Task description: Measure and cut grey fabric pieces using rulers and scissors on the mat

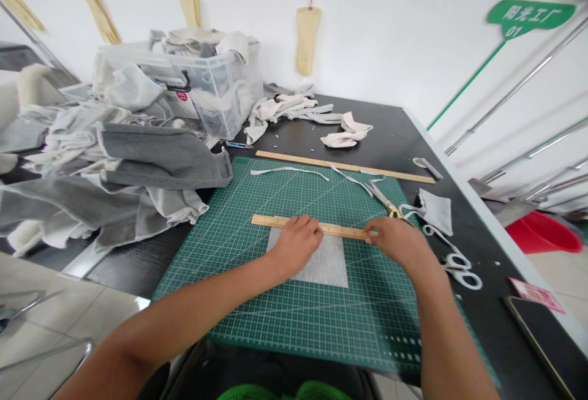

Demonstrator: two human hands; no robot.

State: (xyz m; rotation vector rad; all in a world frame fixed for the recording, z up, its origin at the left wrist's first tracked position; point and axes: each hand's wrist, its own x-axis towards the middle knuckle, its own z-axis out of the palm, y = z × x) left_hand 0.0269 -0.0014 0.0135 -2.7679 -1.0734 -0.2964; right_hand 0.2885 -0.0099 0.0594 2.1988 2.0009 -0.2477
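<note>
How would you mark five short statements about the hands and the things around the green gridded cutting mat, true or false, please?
1. The person's bare left hand rests on the short, flat light-wood ruler. True.
2. The person's bare right hand is holding a black-screened phone. False: the right hand touches the ruler's right end, and the phone lies right of the mat.
3. The flat, light-grey fabric piece extends from the ruler towards the person. True.
4. The long, narrow light-wood strip lies along the mat's near edge. False: the strip lies by the far edge.
5. The clear plastic box has fabric piled above its rim. True.
</note>
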